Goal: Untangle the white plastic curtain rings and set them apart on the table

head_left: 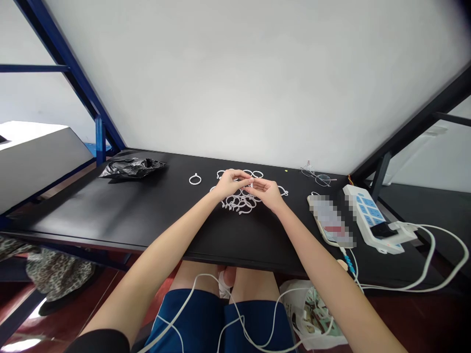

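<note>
A heap of several white plastic rings [241, 202] lies on the black table [121, 211]. My left hand [231, 182] and my right hand [267, 192] meet just above the heap, fingertips touching. Both hands pinch a white ring [251, 182] between them. One single white ring [195, 179] lies apart, to the left of the heap. A few more rings [253, 173] lie just behind my hands.
A crumpled black plastic bag [131, 167] lies at the table's back left. Glasses [318, 177] lie at the back right. A phone [329, 219] and a white power strip [371, 215] with white cables [434, 255] sit right. A blue frame post [99, 139] stands left.
</note>
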`<state>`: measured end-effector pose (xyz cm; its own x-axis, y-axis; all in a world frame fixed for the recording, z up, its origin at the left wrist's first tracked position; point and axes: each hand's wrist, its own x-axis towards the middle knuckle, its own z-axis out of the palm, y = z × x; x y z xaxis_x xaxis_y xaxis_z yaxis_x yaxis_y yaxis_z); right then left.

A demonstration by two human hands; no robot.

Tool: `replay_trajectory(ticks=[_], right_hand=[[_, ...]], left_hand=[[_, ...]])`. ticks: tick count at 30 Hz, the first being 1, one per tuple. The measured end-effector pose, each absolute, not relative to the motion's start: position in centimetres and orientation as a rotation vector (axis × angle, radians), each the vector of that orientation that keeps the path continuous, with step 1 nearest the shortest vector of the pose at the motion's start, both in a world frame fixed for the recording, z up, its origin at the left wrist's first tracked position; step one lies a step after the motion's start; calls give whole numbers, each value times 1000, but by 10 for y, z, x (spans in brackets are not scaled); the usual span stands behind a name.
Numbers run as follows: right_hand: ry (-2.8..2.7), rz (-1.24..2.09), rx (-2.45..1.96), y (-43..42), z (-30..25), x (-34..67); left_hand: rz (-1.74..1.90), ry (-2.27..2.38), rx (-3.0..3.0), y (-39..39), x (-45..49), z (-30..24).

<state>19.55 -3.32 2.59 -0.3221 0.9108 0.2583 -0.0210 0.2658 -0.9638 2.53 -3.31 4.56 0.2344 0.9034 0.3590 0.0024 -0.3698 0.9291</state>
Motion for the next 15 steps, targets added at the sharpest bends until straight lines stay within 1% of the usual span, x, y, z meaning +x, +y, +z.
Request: replay_trajectory(ticks=[15], right_hand=[[-1595, 1213, -885, -36, 29, 195]], left_hand=[[1275, 823, 1561, -32, 25, 45]])
